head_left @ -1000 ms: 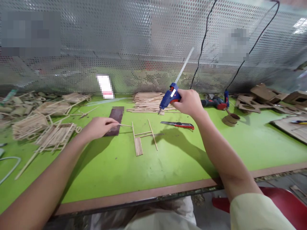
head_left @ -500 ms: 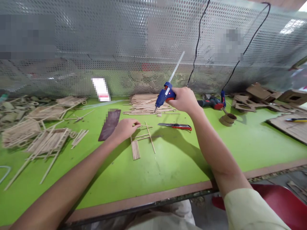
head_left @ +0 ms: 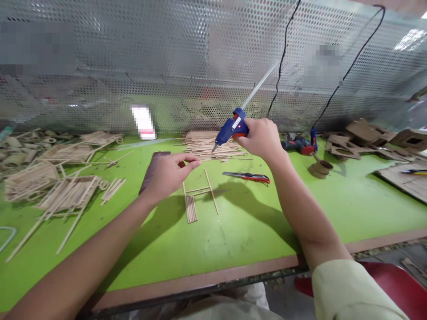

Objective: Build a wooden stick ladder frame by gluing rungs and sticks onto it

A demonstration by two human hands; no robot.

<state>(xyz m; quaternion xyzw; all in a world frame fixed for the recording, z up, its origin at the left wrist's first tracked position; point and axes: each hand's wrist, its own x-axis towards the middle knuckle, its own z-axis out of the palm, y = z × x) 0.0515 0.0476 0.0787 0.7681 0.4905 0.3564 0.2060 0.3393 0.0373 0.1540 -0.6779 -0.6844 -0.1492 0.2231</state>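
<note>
My right hand (head_left: 263, 137) is closed around the grip of a blue glue gun (head_left: 230, 129). A clear glue stick (head_left: 260, 84) juts from its back end, and its nozzle points down to the left. My left hand (head_left: 173, 173) is raised over the table, thumb and forefinger pinched together; whatever lies between them is too small or hidden to make out. Below it lies a small frame of thin wooden sticks (head_left: 199, 191), two long sides joined by crosspieces. A flat row of short sticks (head_left: 191, 209) sits against its near left end.
A red utility knife (head_left: 248, 177) lies right of the frame. Behind is a pile of thin sticks (head_left: 200, 144). Small wooden carts (head_left: 66, 193) stand left, beside a dark sheet (head_left: 148, 171). Rightward are a power tool (head_left: 298, 144), a bamboo cup (head_left: 320, 169) and cardboard pieces (head_left: 343, 144).
My left hand has lifted up from the frame, and the thin stick seen across its far end no longer shows there. The glue gun has tilted, its glue stick leaning further right.
</note>
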